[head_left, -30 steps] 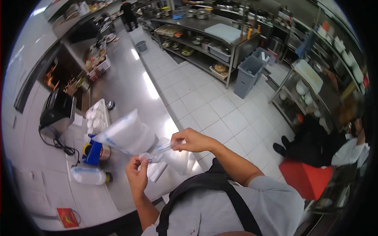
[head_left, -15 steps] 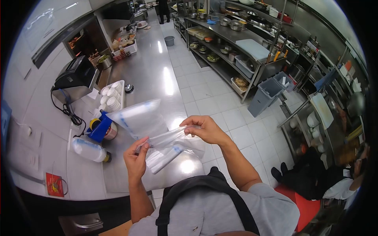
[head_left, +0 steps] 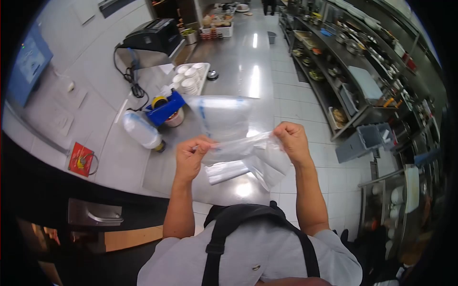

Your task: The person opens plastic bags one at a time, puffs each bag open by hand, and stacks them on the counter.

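A clear plastic bag (head_left: 248, 148) is stretched between my hands above the steel counter. My left hand (head_left: 193, 157) pinches its left edge, while my right hand (head_left: 292, 142) is closed on the upper right edge. Loose plastic hangs down below my right hand. Under the bag, a roll of clear plastic (head_left: 226, 172) lies on the counter. Just beyond it is another translucent plastic sheet with blue print (head_left: 224, 113). A blue tape dispenser (head_left: 165, 107) and a white bottle (head_left: 141, 129) are to the left of my left hand.
The steel counter (head_left: 241, 55) runs away from me, bearing a tray of small white cups (head_left: 206, 81), a bell (head_left: 213, 75) and a black printer (head_left: 151, 35). Grey bins (head_left: 358, 143) and shelving with food trays are at the right. A person's dark legs (head_left: 269, 6) show far back.
My hands have moved apart, spreading the bag wider between them. The view has turned, so the counter now runs more straight ahead.
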Tool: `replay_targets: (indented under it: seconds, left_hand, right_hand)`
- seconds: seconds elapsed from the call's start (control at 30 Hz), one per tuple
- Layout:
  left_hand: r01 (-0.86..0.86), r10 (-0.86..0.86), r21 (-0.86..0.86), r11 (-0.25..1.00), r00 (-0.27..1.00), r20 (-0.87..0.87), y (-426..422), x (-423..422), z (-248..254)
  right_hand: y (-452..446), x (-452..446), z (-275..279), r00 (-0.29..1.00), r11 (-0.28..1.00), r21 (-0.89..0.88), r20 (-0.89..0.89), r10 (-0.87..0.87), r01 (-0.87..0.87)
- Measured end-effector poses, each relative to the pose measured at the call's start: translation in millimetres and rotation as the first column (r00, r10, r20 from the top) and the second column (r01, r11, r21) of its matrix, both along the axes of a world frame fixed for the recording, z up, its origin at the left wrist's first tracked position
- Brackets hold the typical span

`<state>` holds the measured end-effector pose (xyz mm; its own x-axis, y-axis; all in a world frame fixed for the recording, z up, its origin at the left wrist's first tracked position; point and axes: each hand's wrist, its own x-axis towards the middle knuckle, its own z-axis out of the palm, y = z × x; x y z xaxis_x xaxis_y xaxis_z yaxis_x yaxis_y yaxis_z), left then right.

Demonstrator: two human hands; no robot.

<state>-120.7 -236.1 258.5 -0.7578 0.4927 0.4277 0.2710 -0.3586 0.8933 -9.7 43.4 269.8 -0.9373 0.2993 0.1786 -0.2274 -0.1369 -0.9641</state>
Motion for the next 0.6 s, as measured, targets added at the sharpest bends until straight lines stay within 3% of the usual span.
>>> replay_targets:
  seconds: [0.13,0.2,0.23,0.3,0.4,0.5,0.6]
  left_hand:
    - [0.221,-0.308,0.368,0.903,0.931,0.196,-2,-9,-7]
    - [0.282,-0.399,0.401,0.872,0.884,0.245,-16,-15,-10]
    - [0.3,-0.439,0.424,0.854,0.854,0.279,-22,-18,-14]
    - [0.183,-0.339,0.439,0.88,0.888,0.31,-20,-22,-18]
    - [0.17,-0.344,0.478,0.862,0.888,0.305,-26,-30,-26]
    - [0.283,-0.451,0.45,0.847,0.83,0.328,-32,-35,-29]
    - [0.263,-0.26,0.042,0.964,0.895,0.361,-33,-32,-25]
  right_hand:
    - [2,-18,-11,0.991,0.99,0.054,0.035,0.127,-0.129]
    - [-6,-18,1,0.979,0.98,0.145,0.17,0.112,-0.138]
    - [-9,-17,2,0.975,0.972,0.14,0.148,0.167,-0.188]
    - [-13,-24,4,0.957,0.949,0.13,0.092,0.276,-0.286]
    - [-12,-29,3,0.943,0.924,0.194,0.123,0.309,-0.328]
    - [-13,-47,-14,0.987,0.94,0.309,-0.015,0.159,-0.146]
    - [-23,-56,-11,0.993,0.994,-0.057,-0.08,0.089,-0.093]
